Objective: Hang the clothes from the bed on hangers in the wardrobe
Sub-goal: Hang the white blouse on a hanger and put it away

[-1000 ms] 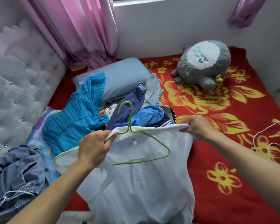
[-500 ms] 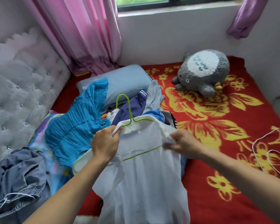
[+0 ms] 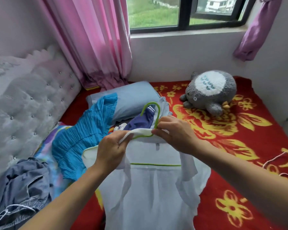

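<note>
Shirt (image 3: 150,193) hangs in front of the person on a green hanger (image 3: 156,164), held up btwn both hands above the bed (image 3: 249,176). No wardrobe in view, so that leg of the job is not yet begun. Left hand (image 3: 110,150) pinches the collar band and hanger arm together, fingers curled tight on the cloth. Right hand (image 3: 175,133) clamps thumb and fingertips on the hanger neck, just under the hook (image 3: 151,102).

Risks, as a judgement: the shoulder under the left hand looks bunched, w/ the sleeve sticking out sideways, so it prob. isn't seated square. If that hand lets go first, the thin fabric could slide off that end and the lot tip over. The hook sits right above the pile (image 3: 140,121) of clothes, beside a blue dress (image 3: 83,138). A low swing on lift-off could snag sth and drag it along. Hanger is slim wire and the collar is wide, so a fast turn may shake the shirt loose.

Surface: red cover w/ yellow flowers, soft and uneven. Pillow (image 3: 133,97) sits behind the pile, plush (image 3: 209,92) far right, jeans (image 3: 20,185) near left, white cord (image 3: 279,156) at the right edge. Room: padded headboard (image 3: 28,105) on the left, pink curtain (image 3: 93,39), window (image 3: 181,12) w/ greenery outside.
</note>
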Demonstrator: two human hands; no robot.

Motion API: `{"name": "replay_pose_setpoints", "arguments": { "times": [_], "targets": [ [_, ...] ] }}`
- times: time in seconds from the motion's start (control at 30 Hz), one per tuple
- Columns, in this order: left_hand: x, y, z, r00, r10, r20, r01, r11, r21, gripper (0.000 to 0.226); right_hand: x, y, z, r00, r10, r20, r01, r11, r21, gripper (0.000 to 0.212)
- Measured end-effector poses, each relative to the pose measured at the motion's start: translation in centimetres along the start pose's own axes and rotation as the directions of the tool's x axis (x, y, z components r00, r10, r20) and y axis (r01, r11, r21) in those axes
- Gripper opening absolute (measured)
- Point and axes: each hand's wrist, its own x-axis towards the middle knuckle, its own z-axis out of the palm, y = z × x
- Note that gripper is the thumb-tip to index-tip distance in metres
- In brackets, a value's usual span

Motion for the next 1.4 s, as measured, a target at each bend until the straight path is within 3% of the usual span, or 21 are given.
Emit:
{"name": "replay_pose_setpoints", "arguments": {
  "times": [0.13, 0.23, 0.33, 0.43, 0.57, 0.6, 0.67, 0.73, 0.77, 0.8, 0.87, 0.97, 1.03, 1.1, 1.13, 1.2, 1.27, 1.3, 1.4],
  "targets": [
    [0.6, -0.5, -2.9, 0.977, -0.102, -0.185, 0.108, 0.994, 0.025, 0.039, 1.1, 0.6, 0.1, 0.996, 0.049, -0.072, -0.053, 0.997, -0.05, 0.038],
    [0.3, 1.3, -3.1, 0.973, -0.147, -0.18, 0.159, 0.986, 0.057, 0.043, 2.6, -0.7, 0.1, 0.993, -0.008, -0.114, 0.004, 1.0, -0.03, 0.038],
    [0.0, 2.4, -3.7, 0.977, -0.129, -0.168, 0.138, 0.99, 0.039, 0.054, 5.2, -2.1, -1.9, 0.984, -0.02, -0.179, 0.032, 0.997, 0.064, 0.037],
    [1.6, 2.5, -7.3, 0.918, -0.091, -0.386, 0.113, 0.993, 0.035, 0.052, 8.4, -3.6, -5.6, 0.96, -0.052, -0.274, 0.087, 0.989, 0.116, 0.037],
    [5.5, 3.1, -13.8, 0.84, 0.056, -0.54, 0.131, 0.945, 0.301, 0.061, 13.5, -6.6, -11.4, 0.914, -0.094, -0.395, 0.171, 0.971, 0.164, 0.033],
    [6.3, 3.3, -15.2, 0.836, 0.022, -0.548, 0.142, 0.957, 0.254, 0.068, 14.5, -7.4, -12.5, 0.905, -0.089, -0.415, 0.178, 0.968, 0.179, 0.032],
    [7.4, 3.8, -17.4, 0.828, -0.135, -0.544, 0.153, 0.988, -0.012, 0.075, 16.1, -8.8, -14.0, 0.896, -0.075, -0.437, 0.19, 0.955, 0.226, 0.028],
    [7.2, 4.2, -18.3, 0.805, -0.232, -0.545, 0.174, 0.972, -0.156, 0.044, 16.9, -9.7, -14.6, 0.89, -0.075, -0.45, 0.195, 0.954, 0.228, 0.022],
    [6.5, 4.2, -18.3, 0.795, -0.213, -0.569, 0.189, 0.977, -0.102, 0.018, 17.0, -10.0, -14.6, 0.884, -0.08, -0.461, 0.192, 0.961, 0.201, 0.021],
    [5.5, 4.3, -18.0, 0.785, -0.162, -0.598, 0.179, 0.983, -0.031, 0.026, 16.9, -10.0, -14.4, 0.88, -0.093, -0.465, 0.185, 0.97, 0.156, 0.022],
    [2.7, 4.3, -16.9, 0.835, -0.103, -0.541, 0.164, 0.984, 0.066, 0.043, 16.4, -10.2, -13.7, 0.899, -0.125, -0.419, 0.164, 0.985, 0.059, 0.025],
    [-0.8, 4.2, -15.9, 0.922, -0.167, -0.35, 0.28, 0.911, 0.301, 0.026, 15.1, -11.4, -12.1, 0.947, -0.173, -0.271, 0.181, 0.983, 0.003, 0.024],
    [-2.7, 4.1, -17.6, 0.859, -0.217, -0.464, 0.372, 0.888, 0.272, 0.031, 14.3, -13.1, -11.5, 0.953, -0.214, -0.216, 0.235, 0.969, 0.074, 0.027],
    [-4.7, 4.8, -20.5, 0.75, -0.128, -0.648, 0.344, 0.913, 0.219, 0.039, 13.4, -15.4, -11.3, 0.95, -0.253, -0.185, 0.284, 0.945, 0.165, 0.027],
    [-5.7, 5.5, -22.0, 0.73, -0.062, -0.68, 0.309, 0.919, 0.247, 0.043, 12.9, -16.7, -11.2, 0.946, -0.276, -0.171, 0.308, 0.929, 0.204, 0.025],
    [-7.8, 7.1, -24.2, 0.829, 0.041, -0.558, 0.218, 0.895, 0.389, 0.049, 11.7, -20.2, -10.9, 0.932, -0.331, -0.146, 0.359, 0.896, 0.261, 0.028],
    [-10.2, 8.8, -25.2, 0.927, 0.018, -0.374, 0.147, 0.901, 0.407, 0.05, 10.4, -24.1, -10.5, 0.911, -0.388, -0.142, 0.413, 0.858, 0.305, 0.028],
    [-11.7, 9.4, -25.4, 0.939, -0.009, -0.344, 0.148, 0.914, 0.378, 0.048, 9.8, -25.9, -10.3, 0.899, -0.413, -0.146, 0.438, 0.839, 0.321, 0.025],
    [-17.0, 10.5, -26.9, 0.869, -0.031, -0.495, 0.225, 0.914, 0.338, 0.046, 7.6, -29.6, -9.5, 0.869, -0.458, -0.186, 0.493, 0.825, 0.275, 0.023]
  ]
}}
